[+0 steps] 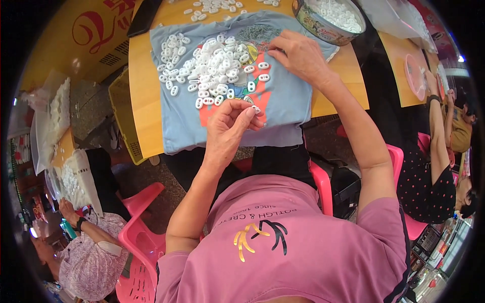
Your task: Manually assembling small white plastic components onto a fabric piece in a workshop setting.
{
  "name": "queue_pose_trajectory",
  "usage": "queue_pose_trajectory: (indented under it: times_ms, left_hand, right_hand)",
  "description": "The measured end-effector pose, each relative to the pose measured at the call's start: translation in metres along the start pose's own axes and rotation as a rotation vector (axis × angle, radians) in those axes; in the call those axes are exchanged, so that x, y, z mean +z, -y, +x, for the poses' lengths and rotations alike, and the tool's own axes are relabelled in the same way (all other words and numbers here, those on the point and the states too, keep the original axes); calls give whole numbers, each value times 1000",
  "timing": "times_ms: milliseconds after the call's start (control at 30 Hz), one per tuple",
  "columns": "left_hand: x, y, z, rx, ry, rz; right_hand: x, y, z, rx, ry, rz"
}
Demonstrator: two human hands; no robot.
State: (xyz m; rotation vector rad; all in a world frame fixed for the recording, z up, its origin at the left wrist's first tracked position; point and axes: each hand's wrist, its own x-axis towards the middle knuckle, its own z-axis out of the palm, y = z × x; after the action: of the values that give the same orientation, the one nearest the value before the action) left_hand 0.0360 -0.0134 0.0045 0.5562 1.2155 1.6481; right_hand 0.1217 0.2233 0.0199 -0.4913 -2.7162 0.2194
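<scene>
My left hand is closed over the near part of a light blue cloth. Thumb and forefinger pinch a small white oval plastic piece. Beyond it lies a heap of white two-holed oval plastic pieces, with several loose ones to the left and right. My right hand reaches to the far right of the cloth, fingertips drawn together beside a pile of tiny grey bits. Whatever those fingers hold is hidden.
A round printed tin full of white pieces stands at the table's far right. More white pieces lie at the far edge, near a dark flat object. A yellow crate is left of the table. People sit on pink chairs either side.
</scene>
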Motion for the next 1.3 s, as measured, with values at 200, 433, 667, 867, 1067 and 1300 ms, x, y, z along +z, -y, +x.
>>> queue_pose_trajectory:
  times_ms: [200, 433, 667, 867, 1067, 1300]
  left_hand:
    - [-1, -1, -1, -5, 7, -13]
    - [-2, 3, 0, 22, 16, -13]
    - [-3, 3, -1, 14, 13, -8]
    - [-4, 6, -1, 46, 28, -7]
    - [-4, 7, -1, 53, 26, -3]
    - [-4, 7, -1, 54, 30, -4]
  right_hand:
    - [2, -2, 11, 7, 42, 14]
    - [0, 0, 10, -22, 63, 8]
    - [-10, -6, 1, -128, 79, 27]
    - [-6, -1, 0, -63, 9, 130]
    - [11, 16, 13, -40, -6, 134]
    - [16, 17, 21, -40, 46, 96]
